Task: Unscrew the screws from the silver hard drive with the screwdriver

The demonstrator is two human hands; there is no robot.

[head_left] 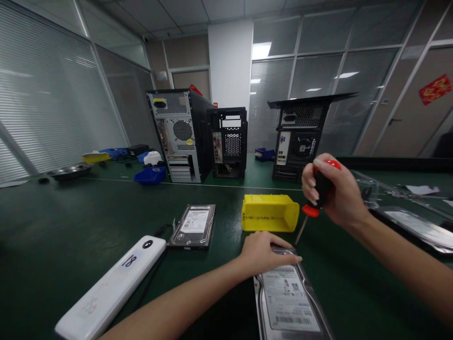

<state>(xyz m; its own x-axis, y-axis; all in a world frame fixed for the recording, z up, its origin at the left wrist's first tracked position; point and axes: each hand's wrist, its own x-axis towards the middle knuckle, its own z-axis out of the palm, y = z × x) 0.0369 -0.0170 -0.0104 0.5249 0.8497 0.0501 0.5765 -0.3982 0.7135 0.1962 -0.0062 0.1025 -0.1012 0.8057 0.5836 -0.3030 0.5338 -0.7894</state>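
The right hand is clenched around a red-and-black screwdriver, tip angled down onto the hard drive. The left hand presses flat on the drive's far edge, apparently steadying it. A yellow bin sits just beyond.

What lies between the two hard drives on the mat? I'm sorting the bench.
Only the left hand, resting on the near hard drive; otherwise bare mat, head view.
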